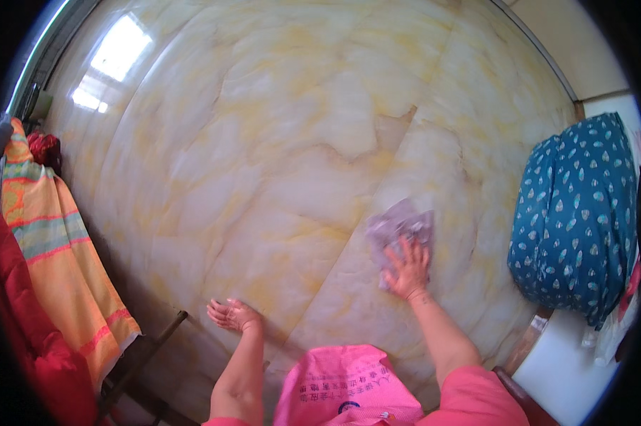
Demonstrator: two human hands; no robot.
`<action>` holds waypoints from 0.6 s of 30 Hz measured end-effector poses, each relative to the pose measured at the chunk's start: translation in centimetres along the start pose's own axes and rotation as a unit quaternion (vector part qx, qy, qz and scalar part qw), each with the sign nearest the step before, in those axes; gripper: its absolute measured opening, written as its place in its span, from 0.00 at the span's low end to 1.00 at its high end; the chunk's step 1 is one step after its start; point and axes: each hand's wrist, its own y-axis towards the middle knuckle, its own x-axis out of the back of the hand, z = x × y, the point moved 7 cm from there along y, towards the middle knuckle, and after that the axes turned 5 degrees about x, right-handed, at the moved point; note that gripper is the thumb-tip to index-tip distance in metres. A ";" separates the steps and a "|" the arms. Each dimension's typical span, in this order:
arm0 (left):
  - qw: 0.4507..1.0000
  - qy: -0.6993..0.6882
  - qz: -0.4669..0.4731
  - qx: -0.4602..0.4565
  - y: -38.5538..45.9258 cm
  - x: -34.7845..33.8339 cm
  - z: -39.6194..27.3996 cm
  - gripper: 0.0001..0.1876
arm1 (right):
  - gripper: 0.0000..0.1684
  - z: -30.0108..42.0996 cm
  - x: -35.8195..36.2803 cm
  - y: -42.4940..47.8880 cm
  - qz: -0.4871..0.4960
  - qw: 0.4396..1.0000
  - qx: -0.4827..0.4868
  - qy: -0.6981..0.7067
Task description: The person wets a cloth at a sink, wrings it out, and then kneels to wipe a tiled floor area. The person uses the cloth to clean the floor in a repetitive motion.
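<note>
A crumpled mauve cloth lies spread against a glossy marble-patterned tile surface. My right hand presses on its lower part with the fingers spread, and the cloth is slightly blurred. Lower and to the left is my left hand, empty, its fingers loosely bent and a little apart. Whether it touches the tiles, I cannot tell. Between my forearms hangs a pink apron that bears writing.
At the right sits a bulky teal bundle with a leaf print, above a white surface. On the left hang an orange striped cloth and red fabric. A dark metal bar juts out near my left hand.
</note>
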 end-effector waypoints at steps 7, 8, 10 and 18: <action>0.940 -0.300 0.097 -0.130 3.1 2.3 -17.4 0.32 | 0.35 -8.3 3.4 4.7 -0.139 0.964 -0.211 -0.079; 0.945 -0.280 0.081 -0.152 4.1 2.2 -20.9 0.32 | 0.34 -8.3 3.2 5.1 -0.145 0.962 -0.219 -0.077; 0.952 -0.251 0.085 -0.154 5.9 1.4 -27.3 0.32 | 0.34 -7.9 3.1 5.7 -0.160 0.958 -0.229 -0.064; 0.987 -0.086 0.133 0.015 7.1 -0.4 -39.5 0.34 | 0.36 -8.6 3.2 5.2 -0.130 0.961 -0.236 -0.057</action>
